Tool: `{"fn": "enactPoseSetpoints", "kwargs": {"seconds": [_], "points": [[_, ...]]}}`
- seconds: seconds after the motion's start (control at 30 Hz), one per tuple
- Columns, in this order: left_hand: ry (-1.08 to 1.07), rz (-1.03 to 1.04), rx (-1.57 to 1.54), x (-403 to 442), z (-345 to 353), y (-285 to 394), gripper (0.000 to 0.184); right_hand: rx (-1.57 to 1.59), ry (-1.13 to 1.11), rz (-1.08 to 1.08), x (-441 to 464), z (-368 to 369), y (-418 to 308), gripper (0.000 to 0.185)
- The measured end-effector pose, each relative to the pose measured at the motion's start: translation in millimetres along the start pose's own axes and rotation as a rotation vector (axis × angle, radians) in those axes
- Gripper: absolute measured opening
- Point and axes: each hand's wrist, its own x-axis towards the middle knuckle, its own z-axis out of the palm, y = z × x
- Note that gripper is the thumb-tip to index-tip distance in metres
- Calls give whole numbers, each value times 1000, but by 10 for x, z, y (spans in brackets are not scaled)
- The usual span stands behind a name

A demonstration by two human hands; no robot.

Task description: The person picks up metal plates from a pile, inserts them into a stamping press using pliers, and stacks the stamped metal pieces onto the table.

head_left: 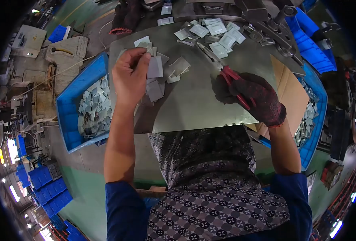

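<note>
My bare left hand (130, 76) is over the left side of the metal work table (194, 108), thumb and forefinger pinched together on what looks like a thin flat metal plate (149, 47). Loose flat metal plates (154, 67) lie under and beside it, partly hidden by the fingers. A small stack of plates (179, 69) rests a little to the right. In a dark knitted glove, my right hand (254, 94) is wrapped round the red handles of a pair of pliers (227, 76). The pliers' jaws point up and left, towards a heap of pressed metal pieces (220, 34).
Blue bins of metal pieces stand left (71, 116) and right (316, 136) of the table. Cardboard (288, 86) leans by the right bin. Machine tooling (270, 30) borders the far edge. A dark glove (126, 18) lies at the back left.
</note>
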Motion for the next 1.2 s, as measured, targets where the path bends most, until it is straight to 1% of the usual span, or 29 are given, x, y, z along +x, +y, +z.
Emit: {"fn": "enactPoseSetpoints", "kwargs": {"seconds": [0.03, 0.07, 0.13, 0.17, 0.23, 0.27, 0.33, 0.37, 0.43, 0.47, 0.53, 0.67, 0.73, 0.77, 0.83, 0.9, 0.93, 0.97, 1.03, 1.07, 1.1, 1.13, 1.17, 1.2], "points": [[-14, -36, -103, 8, -34, -25, 13, -155, -32, -107, 8, 23, -35, 32], [2, -39, -99, 7, -66, -46, 13, -65, -70, 1, -19, 72, -129, 33], [-136, -141, -164, 3, -116, 36, 14, 28, -119, 117, -11, 116, -271, 35], [-126, -144, -162, 8, -141, 82, 14, 57, -199, 238, 7, 112, -332, 36], [-307, -187, -184, 29, -175, 175, 17, 78, -285, 359, -3, 113, -274, 37], [-299, -188, -186, 44, -182, 201, 17, 91, -275, 174, -55, 131, -102, 37], [-503, -218, -219, 77, -197, 225, 18, 101, -271, -7, -68, 187, -80, 38], [-496, -221, -222, 87, -215, 232, 18, 130, -277, 101, -67, 202, -148, 37], [-624, -249, -166, 117, -240, 235, 19, 183, -281, 313, -16, 269, -386, 36], [-621, -250, -170, 121, -247, 224, 19, 209, -279, 420, 2, 292, -484, 35], [-655, -278, -219, 126, -276, 194, 21, 234, -277, 531, 15, 300, -548, 34], [-692, -305, -289, 119, -332, 94, 23, 143, -400, 521, 60, 234, -570, 29], [-712, -276, -295, 117, -343, 51, 24, 117, -434, 517, 70, 264, -567, 28], [-714, -267, -299, 93, -352, 57, 24, 112, -390, 544, 42, 306, -560, 27], [-342, -330, -230, 46, -318, 184, 20, 77, -303, 551, 54, 304, -600, 27], [-27, -164, -147, -49, -342, 16, 18, 103, -178, 496, 74, 237, -625, 25], [64, -123, -100, -119, -395, -93, 17, 35, -7, 398, 59, 141, -497, 21], [153, -88, -49, -203, -449, -207, 17, 29, 19, 388, 109, 41, -548, 21], [247, -52, -6, -355, -483, -407, 16, -604, 29, -106, 366, -226, -690, 17], [238, -44, -12, -401, -500, -456, 16, -917, 25, -353, 482, -338, -764, 16], [258, -30, 7, -438, -516, -492, 15, -921, 37, -351, 587, -371, -859, 16], [277, -19, 28, -443, -508, -492, 14, -668, 150, -127, 700, -355, -962, 18], [319, 25, 4, -436, -477, -481, 14, -408, 255, 92, 784, -382, -1010, 26], [312, 24, 1, -442, -467, -462, 14, -408, 261, 97, 859, -473, -958, 26]]}}
